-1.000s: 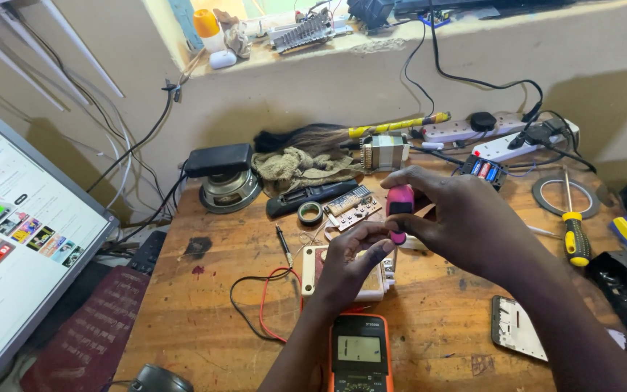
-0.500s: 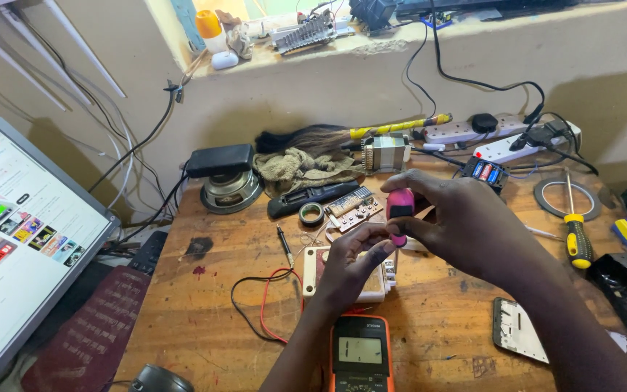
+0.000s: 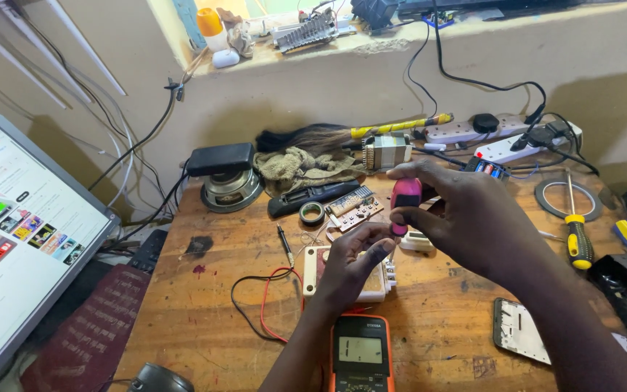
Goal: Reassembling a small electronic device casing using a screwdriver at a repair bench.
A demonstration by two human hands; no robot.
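My right hand hovers over the middle of the wooden workbench and pinches a small pink tool between thumb and fingers. Just below it, my left hand rests on a pale circuit board, fingertips close to the pink tool's lower end. An orange and black multimeter lies at the front edge, its red and black leads looping left of the board.
A lit monitor stands at left. At the back lie a speaker, a rag, a tape roll, a small board and power strips. A yellow-handled screwdriver and a phone part lie right.
Both hands stay nearly where they were. The fingers shifted slightly around the pink tool.
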